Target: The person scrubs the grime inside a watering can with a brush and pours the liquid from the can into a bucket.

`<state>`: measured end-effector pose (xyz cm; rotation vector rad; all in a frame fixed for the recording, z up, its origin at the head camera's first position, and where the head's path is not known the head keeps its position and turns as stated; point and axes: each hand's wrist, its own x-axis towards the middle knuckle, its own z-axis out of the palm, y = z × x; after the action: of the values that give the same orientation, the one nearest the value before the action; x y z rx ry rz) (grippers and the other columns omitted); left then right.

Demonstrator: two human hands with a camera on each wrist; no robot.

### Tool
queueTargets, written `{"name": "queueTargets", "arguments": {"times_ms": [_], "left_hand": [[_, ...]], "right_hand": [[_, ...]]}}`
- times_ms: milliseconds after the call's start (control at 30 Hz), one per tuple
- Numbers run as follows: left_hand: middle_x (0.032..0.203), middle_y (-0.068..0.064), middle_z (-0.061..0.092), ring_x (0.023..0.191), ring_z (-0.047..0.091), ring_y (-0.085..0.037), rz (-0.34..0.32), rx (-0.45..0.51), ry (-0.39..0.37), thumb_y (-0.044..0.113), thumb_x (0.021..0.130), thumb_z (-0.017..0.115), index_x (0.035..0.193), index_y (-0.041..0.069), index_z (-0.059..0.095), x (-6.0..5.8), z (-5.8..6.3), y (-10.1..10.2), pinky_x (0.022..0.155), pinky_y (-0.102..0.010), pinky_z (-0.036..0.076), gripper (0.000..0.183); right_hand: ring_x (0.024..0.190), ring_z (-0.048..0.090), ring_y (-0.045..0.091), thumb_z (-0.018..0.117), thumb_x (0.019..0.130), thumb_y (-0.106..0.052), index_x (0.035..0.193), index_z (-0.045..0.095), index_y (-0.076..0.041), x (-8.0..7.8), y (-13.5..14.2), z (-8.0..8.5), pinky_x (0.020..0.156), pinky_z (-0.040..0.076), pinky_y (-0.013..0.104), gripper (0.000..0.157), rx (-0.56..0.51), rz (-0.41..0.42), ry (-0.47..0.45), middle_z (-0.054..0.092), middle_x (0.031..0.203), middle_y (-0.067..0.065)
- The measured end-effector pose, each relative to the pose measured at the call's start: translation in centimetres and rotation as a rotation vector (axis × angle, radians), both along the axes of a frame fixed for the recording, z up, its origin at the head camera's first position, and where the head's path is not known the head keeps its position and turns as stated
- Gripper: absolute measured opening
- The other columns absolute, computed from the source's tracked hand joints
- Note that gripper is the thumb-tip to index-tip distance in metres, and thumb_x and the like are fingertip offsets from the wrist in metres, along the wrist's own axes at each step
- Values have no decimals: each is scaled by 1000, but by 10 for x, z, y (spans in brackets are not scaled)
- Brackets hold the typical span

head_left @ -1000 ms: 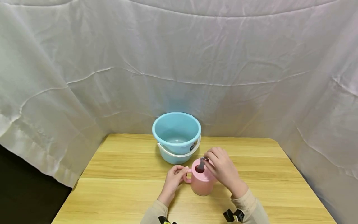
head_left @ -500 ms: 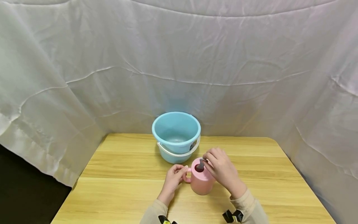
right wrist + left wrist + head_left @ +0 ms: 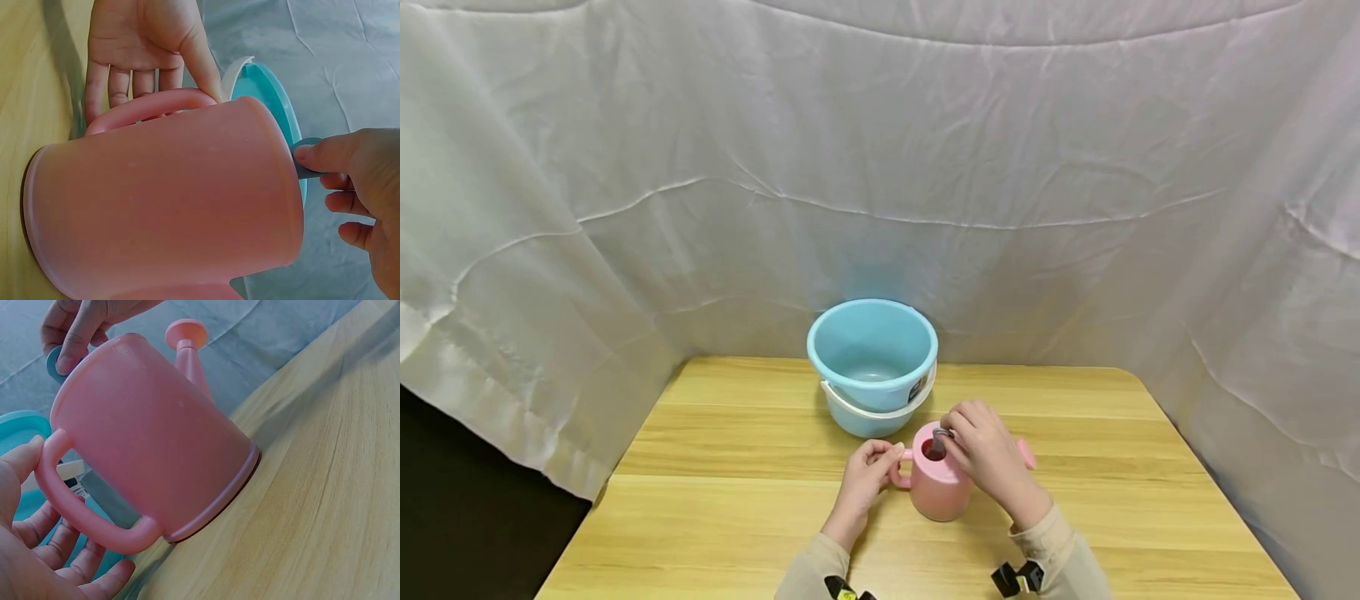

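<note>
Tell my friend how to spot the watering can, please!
Find the wooden table, then the blue bucket near its far edge. Just in front of that, slightly to the right, a person's left hand touches the handle of a watering can. Unlike the bucket, it's pink and has a spout.

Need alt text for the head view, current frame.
A right hand pinches a flat grey object at the round top opening of a pink watering can, while a left hand holds its handle. A light-blue bucket with a white bail stands behind them on a wood-grain table, in front of pale draped fabric.
</note>
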<state>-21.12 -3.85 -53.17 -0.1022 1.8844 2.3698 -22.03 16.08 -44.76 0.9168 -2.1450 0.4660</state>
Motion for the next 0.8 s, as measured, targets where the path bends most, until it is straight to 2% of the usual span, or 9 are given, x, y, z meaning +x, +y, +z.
{"name": "queueTargets", "arguments": {"times_ms": [367,800], "left_hand": [[76,1,60,66,58,-10,3,-24,-3,31,89,71,103,2,60,-1,-1,-1,69,-29,52,34],[73,3,59,66,60,-12,-6,-26,1,31,91,69,103,2,60,-1,-1,-2,70,-30,52,33]], "right_hand": [[76,50,15,80,74,-9,83,61,-12,2,-1,-2,70,42,33,21,5,-13,-13,55,79,-2],[71,50,9,79,73,-6,96,70,-13,3,-1,0,67,45,29,25,14,8,-30,58,78,-4]]}}
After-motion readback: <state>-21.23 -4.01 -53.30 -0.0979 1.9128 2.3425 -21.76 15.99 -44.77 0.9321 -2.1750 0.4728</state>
